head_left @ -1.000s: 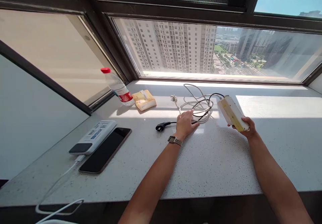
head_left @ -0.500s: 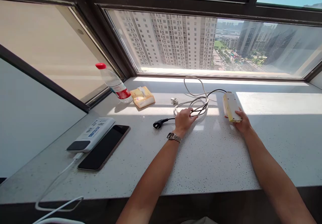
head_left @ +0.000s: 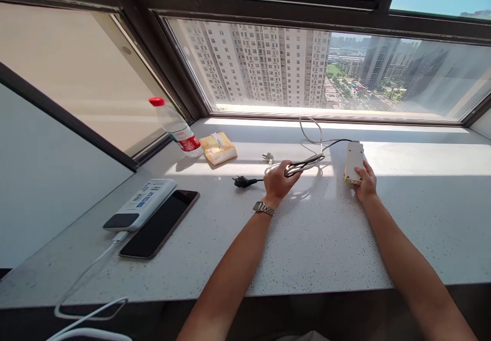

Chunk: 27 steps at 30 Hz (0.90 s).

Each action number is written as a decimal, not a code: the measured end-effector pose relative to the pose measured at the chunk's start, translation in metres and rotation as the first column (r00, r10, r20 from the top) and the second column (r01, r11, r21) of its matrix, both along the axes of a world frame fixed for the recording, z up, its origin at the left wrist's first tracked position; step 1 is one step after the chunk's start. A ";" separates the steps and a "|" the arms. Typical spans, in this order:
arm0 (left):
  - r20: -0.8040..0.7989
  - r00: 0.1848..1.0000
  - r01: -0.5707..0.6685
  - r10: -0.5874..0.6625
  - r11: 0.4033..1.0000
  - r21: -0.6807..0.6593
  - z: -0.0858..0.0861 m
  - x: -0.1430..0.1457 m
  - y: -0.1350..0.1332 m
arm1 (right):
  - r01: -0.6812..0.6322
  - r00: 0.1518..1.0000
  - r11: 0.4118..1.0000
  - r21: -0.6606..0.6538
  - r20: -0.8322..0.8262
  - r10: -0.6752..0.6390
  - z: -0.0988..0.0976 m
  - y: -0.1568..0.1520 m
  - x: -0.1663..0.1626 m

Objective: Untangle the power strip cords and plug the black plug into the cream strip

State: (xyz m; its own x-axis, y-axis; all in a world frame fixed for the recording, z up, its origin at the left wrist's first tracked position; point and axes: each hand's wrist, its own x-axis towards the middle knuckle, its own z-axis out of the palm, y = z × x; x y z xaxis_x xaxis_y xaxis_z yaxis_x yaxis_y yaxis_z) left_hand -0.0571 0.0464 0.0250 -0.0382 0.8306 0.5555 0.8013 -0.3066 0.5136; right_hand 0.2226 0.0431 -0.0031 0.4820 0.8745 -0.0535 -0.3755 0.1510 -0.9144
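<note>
My left hand [head_left: 279, 180], with a metal-band watch on the wrist, is closed around a bundle of looped black and white power cords [head_left: 305, 165]. A black plug [head_left: 241, 181] lies on the counter to the left of that hand. The white plug [head_left: 267, 158] stands just beyond it. My right hand [head_left: 366, 181] grips the near end of a white block with yellowed edges [head_left: 354, 161], which looks like a power strip with its screwed back showing. The black cord runs into its far end. A white loop of cord [head_left: 310, 126] rises near the window.
On the left of the speckled counter [head_left: 314, 249] lie a white power bank [head_left: 141, 203] and a dark phone [head_left: 160, 224]. A white charging cable [head_left: 86, 274] hangs over the front edge. A red-capped bottle [head_left: 178, 131] and a tissue pack [head_left: 218, 148] stand by the window corner.
My left hand has gathered the loose cord loops into a tighter bundle and lifted it slightly. The block in my right hand has turned more upright, its back facing me.
</note>
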 end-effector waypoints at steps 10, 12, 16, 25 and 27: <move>0.162 0.987 -0.047 0.019 0.984 0.171 0.007 -0.009 -0.002 | 0.102 0.993 0.990 0.095 -0.069 -0.095 -0.005 0.010 0.016; 0.109 0.994 -0.042 0.025 0.987 0.154 0.007 -0.009 -0.003 | 0.115 0.992 0.987 0.108 -0.066 -0.109 -0.002 0.007 0.016; -0.081 0.993 0.091 -0.088 0.995 0.039 0.004 -0.002 -0.008 | 0.035 0.999 0.990 0.139 0.006 -0.036 0.003 0.000 0.013; -0.136 0.950 0.244 -0.282 0.938 -0.246 -0.005 0.016 -0.013 | -0.290 0.957 0.945 0.150 0.065 0.283 0.021 -0.013 0.003; -0.088 0.965 0.228 -0.249 0.954 -0.196 -0.007 0.015 -0.011 | -0.375 0.926 0.920 0.113 0.098 0.365 0.024 -0.016 0.000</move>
